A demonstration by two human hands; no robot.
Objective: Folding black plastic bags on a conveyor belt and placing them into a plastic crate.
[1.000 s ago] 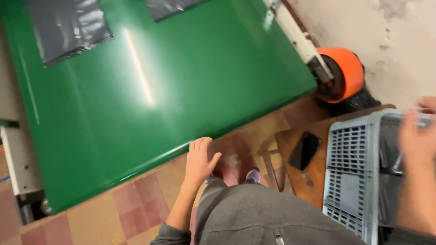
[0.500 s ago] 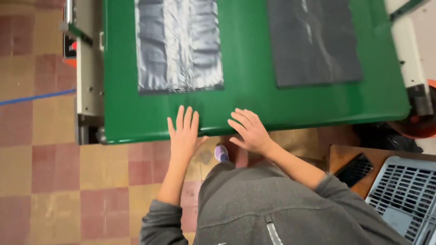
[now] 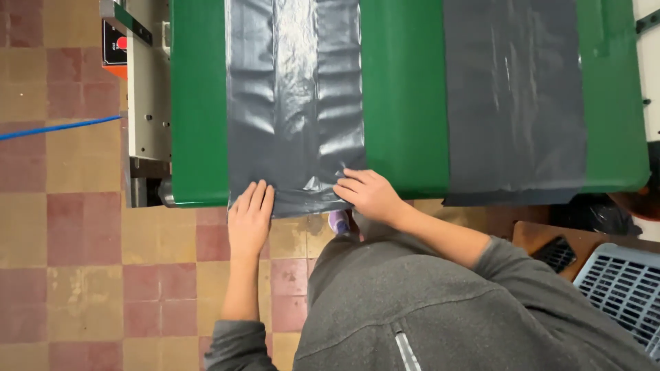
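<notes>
A grey plastic bag [image 3: 295, 96] lies flat on the green conveyor belt [image 3: 402, 89], its near end hanging over the belt's front edge. My left hand [image 3: 249, 223] is flat with fingers together, its fingertips touching the bag's near left corner. My right hand [image 3: 370, 194] rests on the bag's near right corner, fingers bent and pinching the wrinkled plastic. A second grey plastic bag [image 3: 515, 103] lies on the belt further right, and neither hand touches it.
The machine's beige side frame with a red and black control box [image 3: 115, 45] stands left of the belt. A blue cable [image 3: 55, 128] crosses the tiled floor. A grey slatted crate [image 3: 622, 288] and a wooden stool [image 3: 550, 244] stand at my right.
The bags have travelled along the belt toward me to its front edge. Both hands went from the bare belt edge onto the left bag's near corners. The view has closed in.
</notes>
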